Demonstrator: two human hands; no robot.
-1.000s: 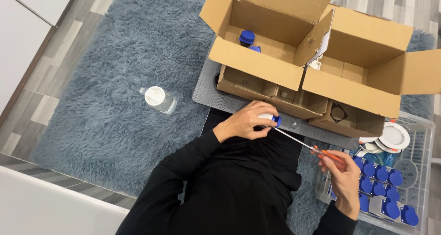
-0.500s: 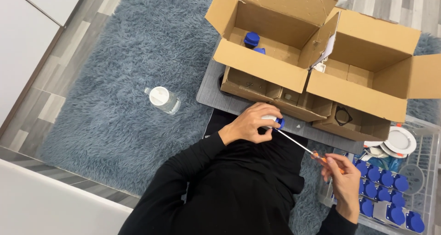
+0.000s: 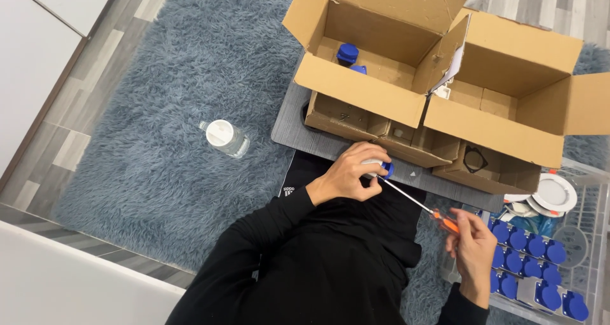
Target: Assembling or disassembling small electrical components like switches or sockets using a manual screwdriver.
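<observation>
- Down on the shaggy blue-grey rug, seen from the head camera: the left hand is wrapped tight around a small white part with a blue cap, held just in front of the grey board that the boxes sit on.
- Right hand is pinched closed around the orange handle of a thin screwdriver; its shaft runs up-left and the tip sits right at the blue-capped part.
- My read: the step is working the tip into that little part, screwing or prying, can't tell which. Next bit probably needs the left hand to keep the part from spinning while the right keeps the shaft in line so it doesn't slip toward the fingers.
- Counts: two open cardboard boxes, side by side and touching. The left one has two blue-capped pieces inside.
- One clear bottle with a white lid lying alone on the rug, well apart from the hands.
- One clear tray at the right, with rows of blue caps, roughly a dozen showing, some cut off by the edge.
- Two white round discs at the top of the tray, overlapping.
</observation>
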